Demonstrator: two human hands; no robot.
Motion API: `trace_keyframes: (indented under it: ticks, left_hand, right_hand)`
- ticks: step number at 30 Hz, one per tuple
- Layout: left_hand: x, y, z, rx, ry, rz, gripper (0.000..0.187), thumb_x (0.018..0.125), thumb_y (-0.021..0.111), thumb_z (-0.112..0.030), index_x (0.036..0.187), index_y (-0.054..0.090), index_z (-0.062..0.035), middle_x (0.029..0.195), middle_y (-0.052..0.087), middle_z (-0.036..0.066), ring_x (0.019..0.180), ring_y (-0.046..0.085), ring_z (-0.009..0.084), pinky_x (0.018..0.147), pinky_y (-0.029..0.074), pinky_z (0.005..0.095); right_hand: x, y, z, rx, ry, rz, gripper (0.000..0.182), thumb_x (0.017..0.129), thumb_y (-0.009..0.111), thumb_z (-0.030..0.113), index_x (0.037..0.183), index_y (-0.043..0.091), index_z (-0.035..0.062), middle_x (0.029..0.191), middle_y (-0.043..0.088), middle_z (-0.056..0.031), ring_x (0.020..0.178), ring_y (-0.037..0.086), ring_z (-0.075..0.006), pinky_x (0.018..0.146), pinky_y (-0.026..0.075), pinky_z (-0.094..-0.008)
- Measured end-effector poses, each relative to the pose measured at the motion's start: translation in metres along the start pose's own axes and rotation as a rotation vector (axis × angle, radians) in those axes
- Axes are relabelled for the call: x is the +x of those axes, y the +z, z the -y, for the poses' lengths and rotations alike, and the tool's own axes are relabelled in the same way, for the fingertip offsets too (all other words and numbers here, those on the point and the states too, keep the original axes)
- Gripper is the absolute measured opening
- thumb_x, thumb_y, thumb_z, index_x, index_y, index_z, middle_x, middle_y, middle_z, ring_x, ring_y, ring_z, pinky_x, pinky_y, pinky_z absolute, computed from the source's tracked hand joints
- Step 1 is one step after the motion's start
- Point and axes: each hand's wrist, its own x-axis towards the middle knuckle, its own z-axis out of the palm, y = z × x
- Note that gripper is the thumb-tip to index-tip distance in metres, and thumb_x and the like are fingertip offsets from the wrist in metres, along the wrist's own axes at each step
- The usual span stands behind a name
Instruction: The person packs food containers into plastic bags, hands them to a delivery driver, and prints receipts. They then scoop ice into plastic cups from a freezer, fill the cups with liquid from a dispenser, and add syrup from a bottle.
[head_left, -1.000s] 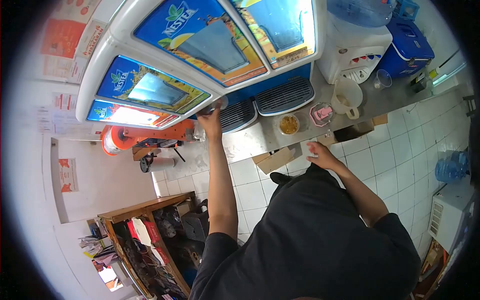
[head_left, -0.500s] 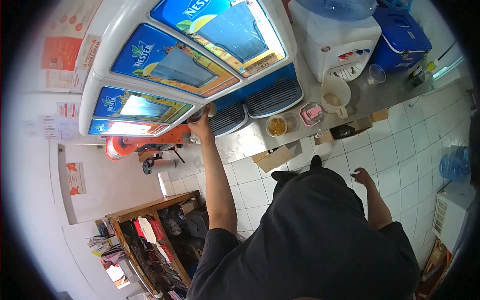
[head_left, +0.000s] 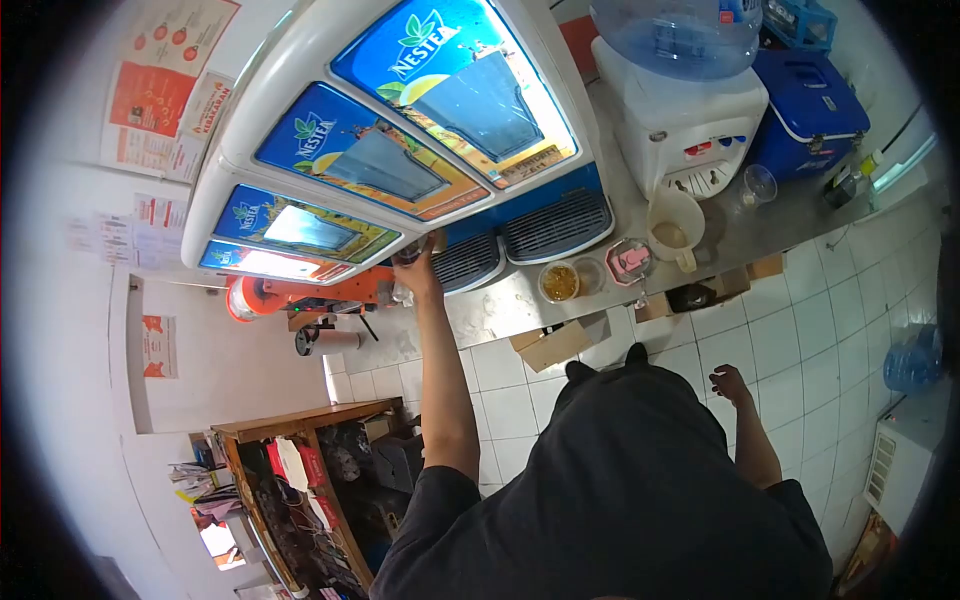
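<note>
My left hand (head_left: 420, 274) reaches up to the drink dispenser (head_left: 318, 160), under its panels at the left end of the drip trays. Its fingers are closed around a cup (head_left: 406, 253) that looks dark and is mostly hidden by the hand and the machine. My right hand (head_left: 728, 383) hangs over the tiled floor, loosely open and holding nothing. On the steel counter stand a cup of amber drink (head_left: 559, 282), a clear cup (head_left: 589, 275) beside it, a pink object on a small tray (head_left: 630, 260) and a white measuring jug (head_left: 676, 225).
Behind the jug is a water dispenser (head_left: 685, 120), with a blue cooler box (head_left: 808, 108) to its right. Cardboard boxes (head_left: 556, 345) lie below the counter edge. A wooden shelf (head_left: 300, 425) stands at lower left, and a water bottle (head_left: 912, 358) at far right.
The whole view has shifted, so the dispenser and counter appear lower and slightly right. My left hand stays at the same dispenser spot. The right hand still hangs free.
</note>
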Motion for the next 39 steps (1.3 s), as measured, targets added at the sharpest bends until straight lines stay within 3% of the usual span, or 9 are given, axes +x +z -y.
trace_keyframes:
  ticks: [6, 15, 17, 23, 29, 39]
  left_hand:
    - [-0.001, 0.003, -0.006, 0.053, -0.011, -0.036, 0.071, 0.064, 0.091, -0.006, 0.124, 0.055, 0.0055, 0.119, 0.064, 0.014, 0.107, 0.06, 0.0221, 0.097, 0.045, 0.0346]
    - [0.005, -0.002, 0.017, 0.033, 0.011, -0.079, 0.067, 0.066, 0.087, -0.004, 0.124, 0.054, 0.0049, 0.115, 0.065, 0.012, 0.102, 0.062, 0.0211, 0.095, 0.047, 0.0333]
    - [0.005, -0.001, 0.02, -0.037, 0.088, -0.052, 0.067, 0.065, 0.086, -0.003, 0.123, 0.055, 0.005, 0.114, 0.065, 0.012, 0.103, 0.062, 0.021, 0.095, 0.047, 0.0332]
    - [0.013, -0.01, 0.036, 0.039, 0.061, -0.086, 0.069, 0.06, 0.085, -0.001, 0.122, 0.056, 0.0045, 0.115, 0.066, 0.013, 0.103, 0.064, 0.0205, 0.095, 0.048, 0.0335]
    - [-0.004, 0.012, -0.014, -0.016, 0.077, -0.055, 0.065, 0.061, 0.084, 0.0, 0.12, 0.057, 0.0052, 0.113, 0.067, 0.014, 0.1, 0.065, 0.0196, 0.09, 0.051, 0.0325]
    - [0.002, -0.003, -0.012, 0.071, 0.121, 0.009, 0.061, 0.063, 0.088, -0.006, 0.115, 0.06, 0.0067, 0.11, 0.069, 0.015, 0.098, 0.066, 0.0208, 0.089, 0.051, 0.0325]
  right_hand:
    - [0.019, -0.005, 0.009, -0.006, -0.069, -0.004, 0.046, 0.086, 0.07, 0.015, 0.125, 0.055, -0.0021, 0.085, 0.068, -0.0145, 0.068, 0.068, -0.0207, 0.056, 0.052, -0.0339]
    - [-0.002, -0.005, -0.012, 0.062, 0.038, 0.04, 0.045, 0.087, 0.072, 0.018, 0.126, 0.055, 0.0009, 0.087, 0.067, -0.0126, 0.067, 0.067, -0.0221, 0.058, 0.053, -0.036]
    - [-0.002, -0.01, -0.019, 0.043, 0.064, 0.048, 0.043, 0.087, 0.072, 0.018, 0.124, 0.056, 0.0019, 0.086, 0.068, -0.0119, 0.066, 0.067, -0.0214, 0.057, 0.054, -0.036]
    - [-0.007, -0.014, -0.007, 0.07, 0.055, 0.001, 0.038, 0.088, 0.07, 0.018, 0.121, 0.058, 0.0033, 0.085, 0.068, -0.011, 0.067, 0.067, -0.0206, 0.058, 0.054, -0.0341]
    - [0.004, -0.004, 0.019, 0.079, 0.029, 0.011, 0.039, 0.089, 0.067, 0.015, 0.124, 0.055, 0.003, 0.085, 0.066, -0.01, 0.067, 0.066, -0.0193, 0.058, 0.052, -0.0339]
    - [0.001, 0.016, 0.023, 0.068, 0.031, 0.034, 0.042, 0.089, 0.066, 0.016, 0.127, 0.054, 0.0026, 0.087, 0.065, -0.0096, 0.069, 0.067, -0.019, 0.059, 0.052, -0.0331]
